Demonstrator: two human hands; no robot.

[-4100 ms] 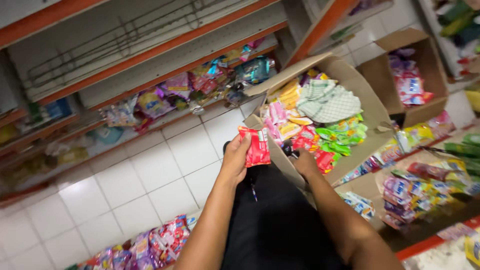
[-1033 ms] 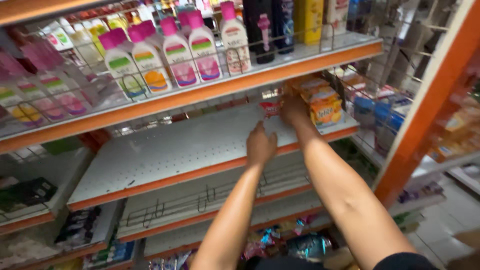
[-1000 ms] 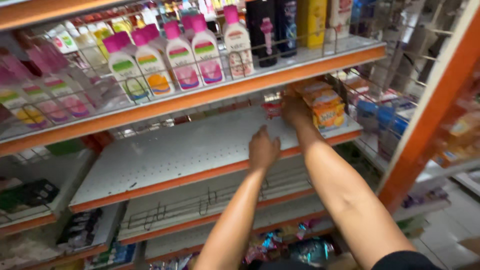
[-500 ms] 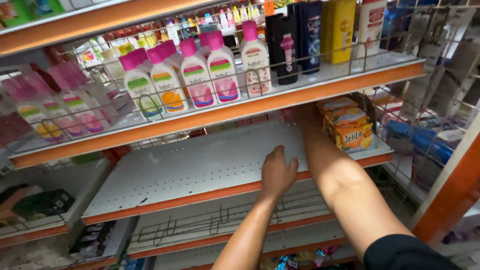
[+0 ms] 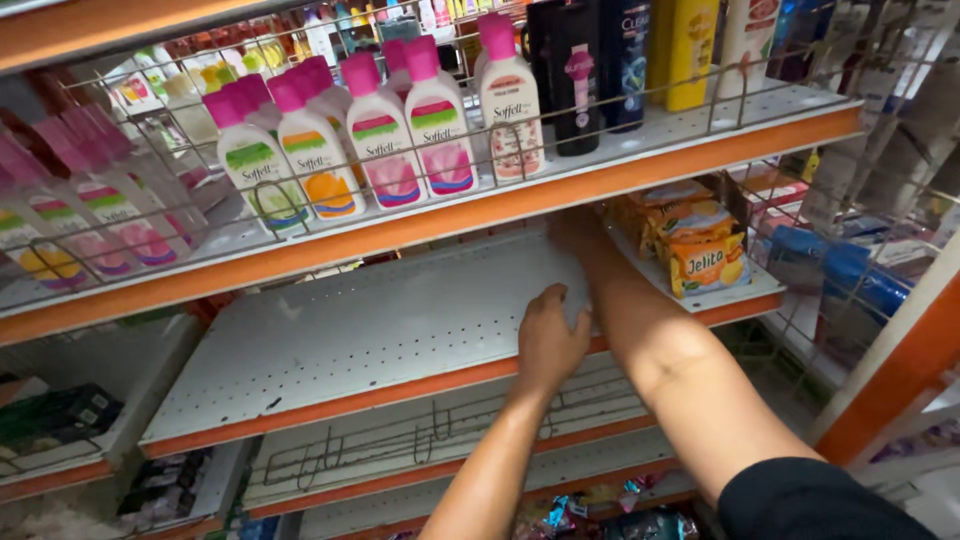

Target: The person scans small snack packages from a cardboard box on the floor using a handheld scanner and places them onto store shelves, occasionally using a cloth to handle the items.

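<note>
From the head view, the person stands close to a store rack of white perforated shelves edged in orange. The left hand (image 5: 552,335) rests palm down on the front part of the mostly bare middle shelf (image 5: 350,340), fingers (image 5: 545,298) lying close together and holding nothing. Half a second ago it sat in much the same spot, so it has only settled there as a brace while the view drew nearer.

The right hand (image 5: 572,228) reaches deeper, far under the shelf above, just beside the orange snack packets (image 5: 690,245) stacked at the right end of the same shelf. Its fingers are in shadow, and I cannot tell whether they are spread, pressed together or pinching something. A second ago this hand was at the same back corner beside the packets; four seconds ago the person was down at a cardboard box of mixed packets with a red one in hand. No red packet shows now, so the item seems to have gone to the shelf's back corner, though that is a judgement and the spot itself is hidden by the forearm.

Above, pink-capped lotion bottles (image 5: 380,145) stand in rows behind a wire rail (image 5: 640,95), with dark and yellow shampoo bottles (image 5: 625,60) further right.
</note>
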